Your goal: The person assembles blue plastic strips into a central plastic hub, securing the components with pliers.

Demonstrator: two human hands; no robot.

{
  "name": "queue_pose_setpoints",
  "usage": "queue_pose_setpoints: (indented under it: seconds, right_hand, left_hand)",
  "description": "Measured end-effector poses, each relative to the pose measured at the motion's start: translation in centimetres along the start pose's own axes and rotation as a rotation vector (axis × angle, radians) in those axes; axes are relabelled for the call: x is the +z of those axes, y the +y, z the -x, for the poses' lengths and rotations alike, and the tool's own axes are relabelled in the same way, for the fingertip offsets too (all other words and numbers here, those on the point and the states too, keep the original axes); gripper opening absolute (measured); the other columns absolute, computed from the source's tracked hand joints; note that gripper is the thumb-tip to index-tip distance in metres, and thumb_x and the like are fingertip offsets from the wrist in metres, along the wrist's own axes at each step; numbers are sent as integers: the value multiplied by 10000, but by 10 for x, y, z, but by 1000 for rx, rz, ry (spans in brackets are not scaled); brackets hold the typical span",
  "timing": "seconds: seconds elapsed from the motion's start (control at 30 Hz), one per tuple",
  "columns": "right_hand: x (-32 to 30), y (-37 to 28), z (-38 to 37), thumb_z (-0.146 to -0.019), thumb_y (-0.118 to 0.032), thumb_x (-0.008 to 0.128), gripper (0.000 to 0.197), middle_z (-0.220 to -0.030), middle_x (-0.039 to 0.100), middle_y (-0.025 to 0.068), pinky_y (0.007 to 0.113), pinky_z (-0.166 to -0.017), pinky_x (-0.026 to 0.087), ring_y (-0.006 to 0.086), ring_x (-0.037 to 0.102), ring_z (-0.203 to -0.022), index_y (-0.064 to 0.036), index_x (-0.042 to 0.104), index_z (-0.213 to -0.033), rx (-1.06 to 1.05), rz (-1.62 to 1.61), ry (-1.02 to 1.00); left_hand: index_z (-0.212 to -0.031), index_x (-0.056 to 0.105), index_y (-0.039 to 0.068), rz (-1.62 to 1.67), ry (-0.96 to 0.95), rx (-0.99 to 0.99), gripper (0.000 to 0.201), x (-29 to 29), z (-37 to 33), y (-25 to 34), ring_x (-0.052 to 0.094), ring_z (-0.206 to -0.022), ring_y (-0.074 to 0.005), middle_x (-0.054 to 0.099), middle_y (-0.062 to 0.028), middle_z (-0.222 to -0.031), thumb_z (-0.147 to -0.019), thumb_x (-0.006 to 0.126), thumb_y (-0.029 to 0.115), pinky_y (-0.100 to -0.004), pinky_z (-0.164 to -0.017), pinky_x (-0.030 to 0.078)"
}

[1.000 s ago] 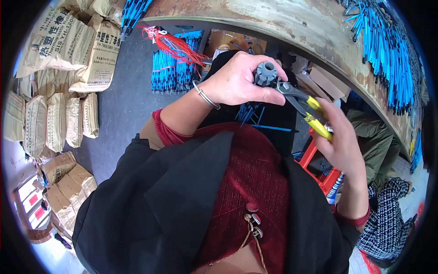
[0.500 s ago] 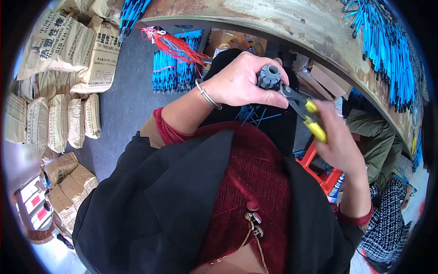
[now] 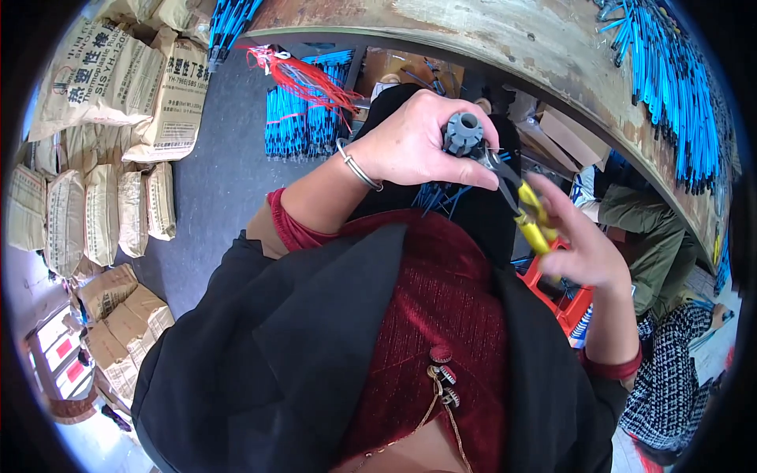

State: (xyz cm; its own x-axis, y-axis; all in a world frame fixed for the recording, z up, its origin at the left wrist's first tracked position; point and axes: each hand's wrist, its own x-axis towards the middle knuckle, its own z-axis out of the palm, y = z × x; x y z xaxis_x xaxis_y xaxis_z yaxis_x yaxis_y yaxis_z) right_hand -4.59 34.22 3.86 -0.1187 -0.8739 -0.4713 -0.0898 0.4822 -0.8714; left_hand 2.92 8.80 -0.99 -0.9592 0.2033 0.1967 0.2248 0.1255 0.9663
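Observation:
My left hand point(image 3: 414, 142) is wrapped around a grey, ribbed cylindrical part point(image 3: 464, 132) with a round hole in its end facing up. In my right hand point(image 3: 587, 252) is a pair of pliers point(image 3: 532, 225) with yellow handles, gripped loosely with the fingers partly spread. The pliers' dark jaws reach up to the lower right side of the grey part, close to my left fingertips. A thin pin or wire end seems to stick out there; it is too small to tell.
A wooden workbench point(image 3: 473, 35) curves across the top, with a heap of blue-and-black sticks point(image 3: 670, 110) at right. Bundles of similar blue sticks point(image 3: 303, 118) and red strands point(image 3: 303, 75) lie beyond. Paper sacks point(image 3: 106, 75) line the left; a red stool point(image 3: 560, 307) stands at right.
My right hand has loosened, its fingers spreading from the pliers' handles. The pliers have swung a little to a steeper angle. My left hand holds the grey part almost still.

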Motion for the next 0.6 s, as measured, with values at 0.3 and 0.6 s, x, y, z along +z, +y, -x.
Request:
queue_pose_setpoints:
  seconds: [0.3,0.6]
  right_hand:
    - [-12,-36,15,-730,62,534,645,-1175,494,203,340,-929,383,356,494,-1094,-13,330,-1337,65,481,172]
    - [20,7,-7,-787,32,518,448,-762,575,126,332,-661,475,257,592,-684,6,457,-1230,-150,397,427]
  left_hand:
    - [-865,619,48,-62,51,23,303,6,-1,3,601,-685,-119,633,-36,-761,-627,802,89,-241,-641,470]
    - [-852,612,41,-9,53,2,279,0,2,-1,609,-692,-122,637,-45,-770,-642,792,76,-244,-639,477]
